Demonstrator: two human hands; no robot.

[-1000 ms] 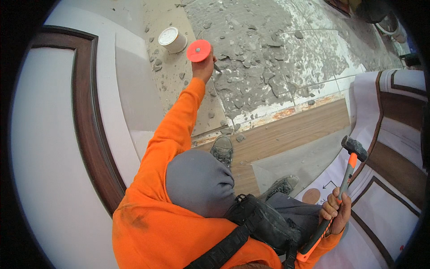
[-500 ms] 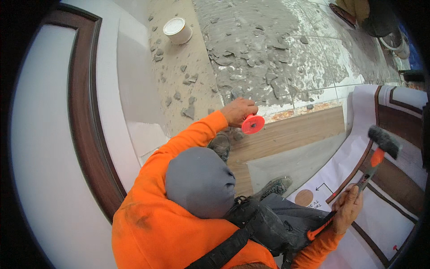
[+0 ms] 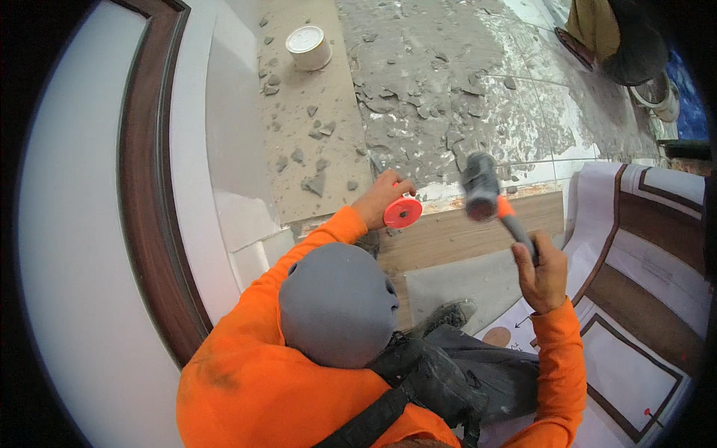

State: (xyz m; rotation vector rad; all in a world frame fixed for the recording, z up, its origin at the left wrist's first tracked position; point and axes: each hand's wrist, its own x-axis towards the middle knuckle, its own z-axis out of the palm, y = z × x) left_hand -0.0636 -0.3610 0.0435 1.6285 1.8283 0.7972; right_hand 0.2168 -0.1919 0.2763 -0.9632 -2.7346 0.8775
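Note:
My left hand [image 3: 379,200] is closed round a chisel [image 3: 402,213] with a round red hand guard. The chisel's far end shows beyond my fingers at the edge of the broken floor [image 3: 418,82]; just where its tip touches is hard to see. In my right hand [image 3: 547,275] I grip a club hammer [image 3: 480,187] by its grey and orange handle. The dark hammer head is raised, slightly blurred, to the right of the chisel guard and apart from it. Wood-look planks [image 3: 478,231] lie under the hammer.
A white bucket [image 3: 310,48] stands at the far left among grey rubble chunks [image 3: 314,183]. A brown-framed door [image 3: 142,149] and white wall run along the left. A large printed sheet [image 3: 635,299] covers the right side. Another person's leg [image 3: 631,45] shows at the far right.
My right hand has swung the hammer left and away from my body, from over the printed sheet to near the chisel. My left hand keeps hold of the chisel, shifted slightly left in view.

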